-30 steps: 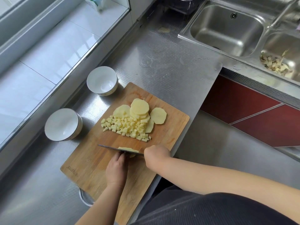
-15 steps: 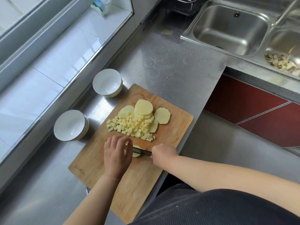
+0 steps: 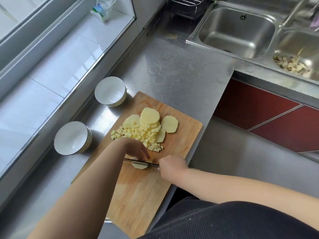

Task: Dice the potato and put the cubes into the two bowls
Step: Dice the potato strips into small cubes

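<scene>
A wooden cutting board [image 3: 138, 195] lies slantwise on the steel counter [image 3: 181, 75]; the right hand [image 3: 172, 165] is clenched round the handle of a knife [image 3: 139, 163], whose blade lies across a potato slice [image 3: 139, 165] near the middle of the board; the left hand [image 3: 136, 148] rests on the far side of the blade, palm down, fingers [image 3: 144, 153] loosely extended and released, their tips at the slice beside the blade; whether they press on it I cannot tell. Beyond the left hand a heap of potato cubes [image 3: 138, 134] sits on the board, partly covered by the wrist; just behind the heap lies a stack of round slices [image 3: 149, 117], with a single slice [image 3: 169, 124] lying flat to its right and further slices half buried under the cubes. Two white bowls stand on the counter off the board's left edge, both without potato in them: the near bowl [image 3: 72, 138] beside the cubes, the far bowl [image 3: 110, 91] by the board's far corner. A double steel sink [image 3: 238, 31] fills the upper right; its right basin holds pale peelings [image 3: 291, 63]. A small carton [image 3: 102, 9] stands on the tiled ledge at upper left.
</scene>
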Action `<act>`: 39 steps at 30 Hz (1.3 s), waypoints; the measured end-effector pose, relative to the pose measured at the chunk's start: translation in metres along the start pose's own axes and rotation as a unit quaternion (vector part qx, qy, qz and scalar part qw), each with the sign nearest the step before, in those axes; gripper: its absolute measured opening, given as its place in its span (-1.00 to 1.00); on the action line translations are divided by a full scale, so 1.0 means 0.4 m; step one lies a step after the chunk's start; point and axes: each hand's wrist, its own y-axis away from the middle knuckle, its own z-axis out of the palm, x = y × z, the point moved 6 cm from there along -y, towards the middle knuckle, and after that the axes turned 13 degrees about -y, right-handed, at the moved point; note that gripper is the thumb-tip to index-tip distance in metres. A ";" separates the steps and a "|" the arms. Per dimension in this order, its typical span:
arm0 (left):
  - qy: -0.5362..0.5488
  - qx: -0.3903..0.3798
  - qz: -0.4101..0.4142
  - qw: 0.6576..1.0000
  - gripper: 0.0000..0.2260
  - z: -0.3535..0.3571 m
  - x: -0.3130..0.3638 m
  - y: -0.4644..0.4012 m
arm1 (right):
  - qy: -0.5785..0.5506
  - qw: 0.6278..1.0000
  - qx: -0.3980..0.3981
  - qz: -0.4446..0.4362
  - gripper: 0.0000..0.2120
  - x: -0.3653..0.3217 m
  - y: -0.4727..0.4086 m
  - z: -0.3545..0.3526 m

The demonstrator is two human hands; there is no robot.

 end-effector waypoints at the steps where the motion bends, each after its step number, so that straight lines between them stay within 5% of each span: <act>1: -0.007 -0.014 -0.002 1.000 -0.66 0.003 0.001 -0.002 | 0.000 1.000 0.003 -0.003 -0.82 0.000 0.002 -0.002; 16: -0.020 -0.061 -0.008 0.998 -0.64 -0.003 0.003 -0.025 | -0.018 0.991 0.092 -0.096 -0.71 -0.033 0.065 -0.094; 27: -0.126 -0.025 -0.007 0.992 -0.63 -0.051 0.032 -0.054 | 0.116 0.958 0.129 -0.229 -0.88 -0.039 0.094 -0.097; 39: 0.006 0.057 -0.008 0.998 -0.67 -0.052 -0.008 -0.096 | 0.069 0.933 0.213 -0.283 -0.66 0.158 0.085 -0.117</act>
